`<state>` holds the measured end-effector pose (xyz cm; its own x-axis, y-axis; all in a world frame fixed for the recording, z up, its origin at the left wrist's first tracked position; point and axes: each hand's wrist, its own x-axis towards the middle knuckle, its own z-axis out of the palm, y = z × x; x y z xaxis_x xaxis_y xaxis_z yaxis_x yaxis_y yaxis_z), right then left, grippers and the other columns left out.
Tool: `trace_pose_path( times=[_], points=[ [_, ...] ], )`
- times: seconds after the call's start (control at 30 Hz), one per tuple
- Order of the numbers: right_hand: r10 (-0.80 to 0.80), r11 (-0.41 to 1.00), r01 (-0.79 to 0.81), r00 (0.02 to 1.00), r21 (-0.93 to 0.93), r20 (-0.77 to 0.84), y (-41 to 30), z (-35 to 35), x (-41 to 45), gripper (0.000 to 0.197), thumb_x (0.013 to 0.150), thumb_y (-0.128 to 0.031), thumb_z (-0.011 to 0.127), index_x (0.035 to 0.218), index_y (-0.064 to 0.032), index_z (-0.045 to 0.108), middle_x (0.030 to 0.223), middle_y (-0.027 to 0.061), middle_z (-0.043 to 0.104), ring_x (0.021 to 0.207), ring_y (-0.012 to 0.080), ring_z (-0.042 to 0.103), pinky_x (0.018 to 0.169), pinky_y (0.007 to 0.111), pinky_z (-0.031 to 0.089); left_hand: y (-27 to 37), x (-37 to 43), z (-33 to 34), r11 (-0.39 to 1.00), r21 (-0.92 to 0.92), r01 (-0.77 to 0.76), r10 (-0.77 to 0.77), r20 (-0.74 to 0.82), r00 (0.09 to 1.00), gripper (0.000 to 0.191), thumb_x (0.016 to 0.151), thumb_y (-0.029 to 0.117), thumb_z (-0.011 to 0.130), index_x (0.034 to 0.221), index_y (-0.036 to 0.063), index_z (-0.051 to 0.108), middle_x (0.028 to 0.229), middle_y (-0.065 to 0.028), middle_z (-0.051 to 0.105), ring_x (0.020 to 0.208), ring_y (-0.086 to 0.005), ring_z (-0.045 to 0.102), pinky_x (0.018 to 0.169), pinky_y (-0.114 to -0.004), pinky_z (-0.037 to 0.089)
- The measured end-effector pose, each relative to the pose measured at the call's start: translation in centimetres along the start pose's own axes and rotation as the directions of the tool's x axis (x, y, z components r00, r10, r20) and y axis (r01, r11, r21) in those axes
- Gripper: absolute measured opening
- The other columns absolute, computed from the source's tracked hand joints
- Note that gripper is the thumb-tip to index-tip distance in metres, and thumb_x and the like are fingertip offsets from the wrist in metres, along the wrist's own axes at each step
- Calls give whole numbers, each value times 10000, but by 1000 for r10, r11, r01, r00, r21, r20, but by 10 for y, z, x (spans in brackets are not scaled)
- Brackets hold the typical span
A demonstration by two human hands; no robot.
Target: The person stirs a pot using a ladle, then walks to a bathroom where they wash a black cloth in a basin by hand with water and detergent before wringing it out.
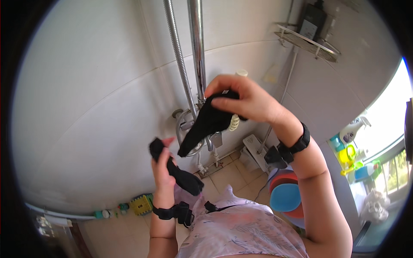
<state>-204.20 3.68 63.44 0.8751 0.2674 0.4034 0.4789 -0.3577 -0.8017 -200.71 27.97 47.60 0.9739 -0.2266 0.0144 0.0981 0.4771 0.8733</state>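
Note:
My right hand (248,100), raised before the shower fittings, pinches a black cloth item (206,121) between thumb and fingers. The fabric hangs down to the left in a narrowing tip. Lower and to the left, my left hand (164,164) grips a black sock (184,179), its foot end pointing down to the right and its other end showing above the thumb. The two dark pieces are apart. Whether the item in my right hand is also a sock, I cannot tell. Each wrist wears a black strap with a small black device.
Behind my hands stand a chrome shower pipe (197,48) and a metal hose (180,61). A wire corner shelf (306,43) holds a dark bottle (311,22). Blue (284,197) and red basins sit on the tiled floor at right. Several bottles line the windowsill. A yellow plastic item (141,205) lies by the wall.

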Motion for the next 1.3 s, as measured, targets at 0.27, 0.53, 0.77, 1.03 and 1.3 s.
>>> trace_pose_path(
  times=[0.27,0.53,0.77,1.03,1.3],
  points=[
    [50,516,-130,991,-847,-122,77,7,-28,377,687,-132,618,1046,-71,518,1162,123,459,1021,297,456,838,393,391,-17,13,37,977,215,-6,-23,131,991,303,847,228,530,1080,34,540,808,24,528,685,-43,440,619,-184,365],
    [-87,809,-14,986,-588,-143,64,4,-64,361,703,-97,615,1049,-55,523,1090,125,520,991,286,498,822,375,404,-14,2,50,999,-42,31,-22,198,980,443,865,448,400,1000,38,500,947,-76,536,702,-119,487,634,-243,400],
    [45,962,-31,998,270,-47,49,52,-81,442,749,-217,667,1032,-1,405,938,117,535,868,190,549,791,313,427,20,-16,119,982,-175,70,14,440,898,576,879,417,325,1284,9,285,1284,-135,360,1120,-208,414,965,-348,304],
    [231,736,-171,973,655,-5,34,14,-87,274,853,-146,535,1086,-12,480,971,9,542,888,70,484,800,226,401,3,-5,136,911,-220,348,-132,644,753,775,827,623,223,1316,23,251,1296,-117,376,1195,-209,355,991,-353,270],
    [280,787,43,864,615,-418,39,-64,-16,261,888,-197,449,1063,-9,493,972,50,565,886,104,525,795,244,418,-28,12,151,922,-134,362,-168,704,690,646,842,547,340,1266,59,344,1156,-91,495,1064,-186,458,947,-333,299]
  ],
)
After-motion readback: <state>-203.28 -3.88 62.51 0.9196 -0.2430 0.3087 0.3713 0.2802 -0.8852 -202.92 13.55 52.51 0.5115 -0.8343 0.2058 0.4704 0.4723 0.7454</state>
